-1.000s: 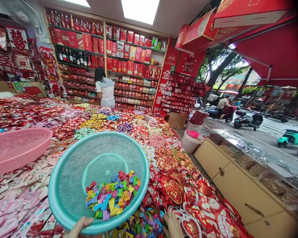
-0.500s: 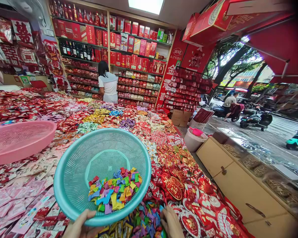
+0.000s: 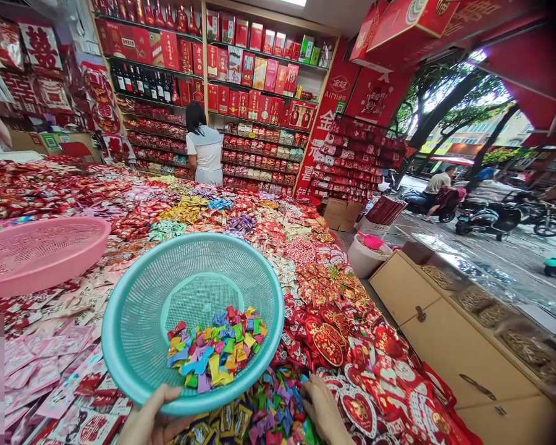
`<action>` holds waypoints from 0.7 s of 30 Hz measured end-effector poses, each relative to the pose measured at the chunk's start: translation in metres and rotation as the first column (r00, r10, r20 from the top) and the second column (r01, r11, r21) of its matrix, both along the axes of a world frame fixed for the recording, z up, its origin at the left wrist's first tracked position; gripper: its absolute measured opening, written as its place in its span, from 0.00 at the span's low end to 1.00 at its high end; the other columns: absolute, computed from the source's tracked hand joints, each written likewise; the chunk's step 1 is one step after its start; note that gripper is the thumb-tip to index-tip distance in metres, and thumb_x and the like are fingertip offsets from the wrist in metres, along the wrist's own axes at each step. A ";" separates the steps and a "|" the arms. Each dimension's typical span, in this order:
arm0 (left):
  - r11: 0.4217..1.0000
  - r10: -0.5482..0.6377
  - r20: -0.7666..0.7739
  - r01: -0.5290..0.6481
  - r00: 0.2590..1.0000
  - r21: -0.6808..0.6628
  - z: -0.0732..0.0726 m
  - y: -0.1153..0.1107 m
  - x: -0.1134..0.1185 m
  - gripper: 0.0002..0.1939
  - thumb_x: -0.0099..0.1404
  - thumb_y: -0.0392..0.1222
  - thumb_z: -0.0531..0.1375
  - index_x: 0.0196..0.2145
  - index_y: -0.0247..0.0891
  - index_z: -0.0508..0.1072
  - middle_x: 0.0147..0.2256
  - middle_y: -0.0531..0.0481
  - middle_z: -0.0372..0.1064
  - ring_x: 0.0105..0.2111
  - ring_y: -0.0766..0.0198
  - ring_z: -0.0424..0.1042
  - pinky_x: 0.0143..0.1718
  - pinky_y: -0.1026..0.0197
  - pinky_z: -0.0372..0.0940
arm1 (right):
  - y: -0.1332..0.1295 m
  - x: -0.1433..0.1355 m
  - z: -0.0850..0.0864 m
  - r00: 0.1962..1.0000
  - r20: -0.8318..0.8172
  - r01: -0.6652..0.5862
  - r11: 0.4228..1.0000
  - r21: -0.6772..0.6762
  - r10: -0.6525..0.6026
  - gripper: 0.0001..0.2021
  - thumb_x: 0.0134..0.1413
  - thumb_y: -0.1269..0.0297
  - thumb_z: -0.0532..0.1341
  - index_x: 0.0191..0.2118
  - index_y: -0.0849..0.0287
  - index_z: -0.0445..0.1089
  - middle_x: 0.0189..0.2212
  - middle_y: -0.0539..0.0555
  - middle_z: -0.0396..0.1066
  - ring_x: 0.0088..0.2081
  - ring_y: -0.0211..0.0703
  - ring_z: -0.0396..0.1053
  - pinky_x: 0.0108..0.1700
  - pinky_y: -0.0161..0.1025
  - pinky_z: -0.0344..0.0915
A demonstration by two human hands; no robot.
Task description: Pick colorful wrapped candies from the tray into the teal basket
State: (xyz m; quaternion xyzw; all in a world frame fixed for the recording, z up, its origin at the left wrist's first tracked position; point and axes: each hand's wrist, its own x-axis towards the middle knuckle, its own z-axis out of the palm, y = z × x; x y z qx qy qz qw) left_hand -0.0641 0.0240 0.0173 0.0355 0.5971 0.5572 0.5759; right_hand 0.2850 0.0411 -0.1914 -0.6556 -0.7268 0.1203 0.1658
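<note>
Both hands have come further into view at the near edge: the left hand (image 3: 151,420) grips the near rim of a teal mesh basket (image 3: 139,334), thumb hooked over it, while the right hand (image 3: 322,411) presses spread fingers into a pile of colourful wrapped candies (image 3: 271,411) on the counter. Inside the basket, toward its near right side, lies a heap of mixed candies (image 3: 217,349). Farther left sits a pink basket (image 3: 37,253), and far off a person in white (image 3: 204,148) faces red shelves (image 3: 254,93).

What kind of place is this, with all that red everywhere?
Most likely a sweet shop open to the street: a counter heaped with wrapped candies, wall shelves of red gift boxes, and a teal basket holding colourful sweets.
</note>
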 end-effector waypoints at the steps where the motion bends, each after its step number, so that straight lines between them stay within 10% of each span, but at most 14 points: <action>1: 1.000 0.013 -0.006 -0.013 1.000 -0.002 0.000 0.000 0.000 0.03 0.50 0.28 0.64 0.26 0.31 0.74 0.31 0.44 0.76 0.29 0.53 0.76 0.32 0.50 0.74 | 0.000 0.001 -0.001 1.000 -0.006 -0.012 1.000 0.010 0.012 0.12 0.43 0.81 0.55 0.31 0.56 0.65 0.35 0.52 0.67 0.38 0.44 0.66 0.40 0.36 0.58; 12: 0.998 -0.038 -0.028 0.039 0.999 0.040 -0.024 0.000 -0.011 0.05 0.49 0.32 0.67 0.26 0.32 0.74 0.31 0.45 0.76 0.29 0.55 0.75 0.33 0.50 0.74 | -0.005 -0.003 0.003 0.998 -0.049 0.038 0.997 0.070 -0.034 0.08 0.51 0.77 0.55 0.30 0.56 0.63 0.33 0.52 0.66 0.36 0.44 0.65 0.39 0.36 0.60; 21: 0.999 -0.032 -0.066 0.034 0.997 0.036 -0.022 -0.003 -0.007 0.05 0.49 0.32 0.66 0.26 0.33 0.73 0.28 0.46 0.74 0.27 0.56 0.75 0.30 0.54 0.73 | -0.002 0.011 0.063 0.980 -0.190 0.038 0.997 -0.072 -0.051 0.06 0.54 0.68 0.55 0.28 0.55 0.66 0.32 0.53 0.68 0.35 0.45 0.67 0.37 0.37 0.62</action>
